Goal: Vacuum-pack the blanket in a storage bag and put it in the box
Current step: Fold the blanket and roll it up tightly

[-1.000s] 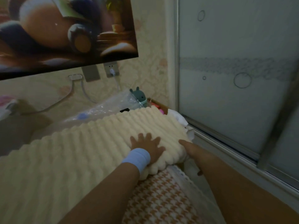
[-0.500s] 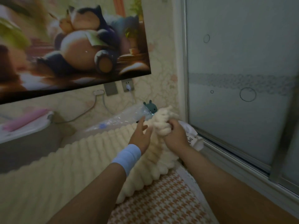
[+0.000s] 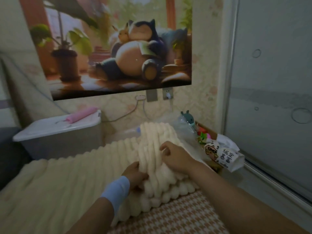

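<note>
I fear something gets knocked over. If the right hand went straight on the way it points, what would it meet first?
The raised fold of the cream blanket, which the right hand grips. Beyond it seems to lie the clear storage bag, though depth is unclear.

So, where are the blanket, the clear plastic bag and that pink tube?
blanket [image 3: 152,141], head view, on the raised, bunched fold.
plastic bag [image 3: 183,128], head view, on the crinkled clear part behind the blanket.
pink tube [image 3: 81,114], head view, on its middle.
</note>
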`<state>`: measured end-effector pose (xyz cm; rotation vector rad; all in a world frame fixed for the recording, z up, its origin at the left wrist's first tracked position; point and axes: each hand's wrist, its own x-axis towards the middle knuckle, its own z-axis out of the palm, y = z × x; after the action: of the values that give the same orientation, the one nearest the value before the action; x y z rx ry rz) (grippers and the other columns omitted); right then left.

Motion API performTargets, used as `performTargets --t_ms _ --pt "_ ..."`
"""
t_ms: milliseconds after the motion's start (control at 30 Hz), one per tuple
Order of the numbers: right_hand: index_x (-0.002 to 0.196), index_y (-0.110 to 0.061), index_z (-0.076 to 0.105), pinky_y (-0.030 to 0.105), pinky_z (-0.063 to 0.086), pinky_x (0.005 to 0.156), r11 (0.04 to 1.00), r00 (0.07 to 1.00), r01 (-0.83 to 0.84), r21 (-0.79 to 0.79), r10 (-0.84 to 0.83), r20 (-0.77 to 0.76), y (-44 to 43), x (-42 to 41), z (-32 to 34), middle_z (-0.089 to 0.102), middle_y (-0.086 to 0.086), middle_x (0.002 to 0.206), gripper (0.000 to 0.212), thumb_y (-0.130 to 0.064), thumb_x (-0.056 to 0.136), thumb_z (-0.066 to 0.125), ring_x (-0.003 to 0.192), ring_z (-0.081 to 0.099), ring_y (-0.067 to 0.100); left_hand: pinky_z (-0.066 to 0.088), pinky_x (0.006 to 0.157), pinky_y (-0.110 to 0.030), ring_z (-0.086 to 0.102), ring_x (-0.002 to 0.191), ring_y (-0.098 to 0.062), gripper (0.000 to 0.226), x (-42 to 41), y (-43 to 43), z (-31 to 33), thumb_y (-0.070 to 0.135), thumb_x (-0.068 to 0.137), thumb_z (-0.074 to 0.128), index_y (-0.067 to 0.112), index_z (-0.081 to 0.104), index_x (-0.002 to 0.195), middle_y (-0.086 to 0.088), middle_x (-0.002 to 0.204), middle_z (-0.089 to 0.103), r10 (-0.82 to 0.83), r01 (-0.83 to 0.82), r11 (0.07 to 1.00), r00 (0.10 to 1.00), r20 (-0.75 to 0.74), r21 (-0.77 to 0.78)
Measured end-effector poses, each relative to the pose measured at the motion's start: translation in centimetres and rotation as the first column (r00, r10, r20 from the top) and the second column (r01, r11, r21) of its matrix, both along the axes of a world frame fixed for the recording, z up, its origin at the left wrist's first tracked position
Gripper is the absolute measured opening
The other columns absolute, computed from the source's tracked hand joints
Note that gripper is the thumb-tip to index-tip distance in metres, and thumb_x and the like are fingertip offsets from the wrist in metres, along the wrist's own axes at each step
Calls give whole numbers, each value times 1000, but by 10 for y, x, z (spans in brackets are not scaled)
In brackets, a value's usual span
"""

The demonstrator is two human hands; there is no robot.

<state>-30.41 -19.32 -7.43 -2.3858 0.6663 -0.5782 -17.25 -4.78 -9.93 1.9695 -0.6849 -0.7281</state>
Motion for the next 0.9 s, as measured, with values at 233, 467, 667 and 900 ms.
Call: performTargets --t_ms 233,467,667,900 --pt "154 -49 4 60 0 117 957 755 -210 -200 29 -655 -11 18 -26 -8 -6 166 70 -54 95 42 152 -8 23 36 108 -39 39 132 -33 66 21 -32 26 36 87 60 27 32 146 -9 145 39 74 -26 996 779 622 -86" --pt "155 -44 6 67 0 114 931 897 34 -364 -189 -399 -21 23 -31 2 -2 166 82 -55 86 49 152 1 29 0 119 -49 -14 146 -34 63 10 -64 -49 63 94 10 42 -11 149 3 158 -23 -502 157 807 692 519 570" --pt "153 -52 6 67 4 113 982 849 22 -189 -118 -515 -37 14 -38 -8 -7 166 71 -57 92 44 152 -4 23 13 119 -39 9 147 -27 69 -5 -59 -10 45 98 41 27 5 154 -4 162 5 -665 408 661 707 239 630" --pt "150 -57 3 73 1 111 980 775 -87 -178 -46 -630 -41 27 -40 -20 -10 164 72 -58 92 46 150 -19 25 41 104 -34 52 122 -27 37 7 -53 50 33 95 49 18 60 128 -7 136 55 -562 184 759 669 486 624"
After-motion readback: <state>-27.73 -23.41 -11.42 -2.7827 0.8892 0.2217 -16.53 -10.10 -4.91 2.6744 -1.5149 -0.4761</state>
